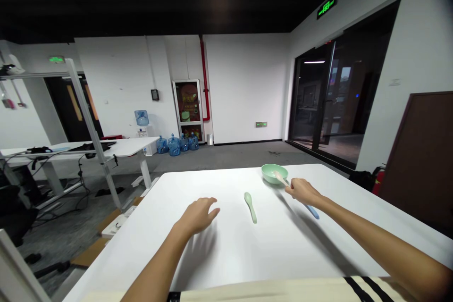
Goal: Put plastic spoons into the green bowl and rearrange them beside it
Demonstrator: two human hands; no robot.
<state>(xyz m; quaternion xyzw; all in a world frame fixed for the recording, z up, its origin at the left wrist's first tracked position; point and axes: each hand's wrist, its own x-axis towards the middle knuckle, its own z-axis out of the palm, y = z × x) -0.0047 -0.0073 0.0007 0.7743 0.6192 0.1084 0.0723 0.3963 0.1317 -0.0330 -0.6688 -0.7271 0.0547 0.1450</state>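
Observation:
My right hand [303, 191] is closed on the handle of a pale pinkish spoon [281, 178]. The spoon's bowl end reaches over a light green bowl [271, 177] at the far side of the white table [226, 255]. Partly hidden beneath my right hand and wrist lies a blue utensil [313, 211], of which only a handle shows. A light green spoon [250, 206] rests on the table between my two hands, its handle toward me. To the left of it, my left hand [200, 214] hovers with thumb and fingers apart, holding nothing.
Beyond the table's far edge is grey floor, with several blue water jugs [173, 145] by the wall. Another white table [130, 147] and a metal frame post [90, 127] stand on the left. Glass doors [318, 99] and a brown panel [423, 160] are on the right.

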